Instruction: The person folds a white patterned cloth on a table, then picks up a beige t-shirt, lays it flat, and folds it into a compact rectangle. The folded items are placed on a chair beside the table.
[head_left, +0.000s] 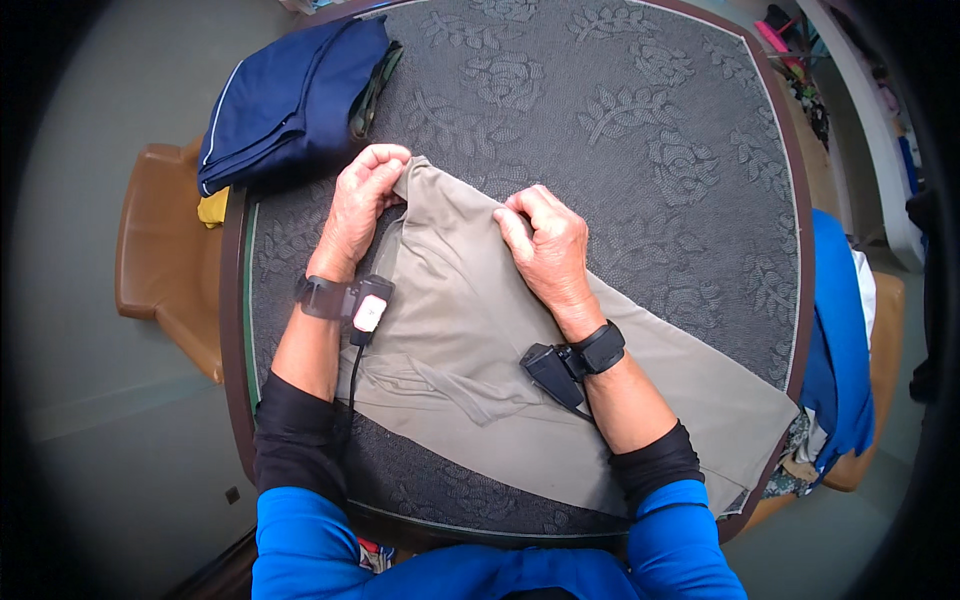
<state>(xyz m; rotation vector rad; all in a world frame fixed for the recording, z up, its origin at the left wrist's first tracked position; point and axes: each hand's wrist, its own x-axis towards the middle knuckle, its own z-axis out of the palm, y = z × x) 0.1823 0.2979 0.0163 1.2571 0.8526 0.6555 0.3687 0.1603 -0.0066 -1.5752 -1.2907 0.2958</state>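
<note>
A pair of greyish-beige trousers (465, 300) lies spread at a slant over the table, its legs running to the lower right edge. My left hand (364, 199) pinches the top corner at the waist end between thumb and fingers. Farther along the same upper edge, my right hand (544, 232) grips the fabric with thumb and curled fingers. Between the two hands the edge is fairly straight. Below them the cloth is creased, with a bunched fold near the middle. Each wrist wears a black strap with a small cabled device.
A folded navy garment stack (292, 97) sits at the table's far left corner. The table (510, 90) wears a dark floral-patterned cover. Brown chairs stand at the left (169, 232) and right; blue clothing (836, 337) and other garments are heaped on the right one.
</note>
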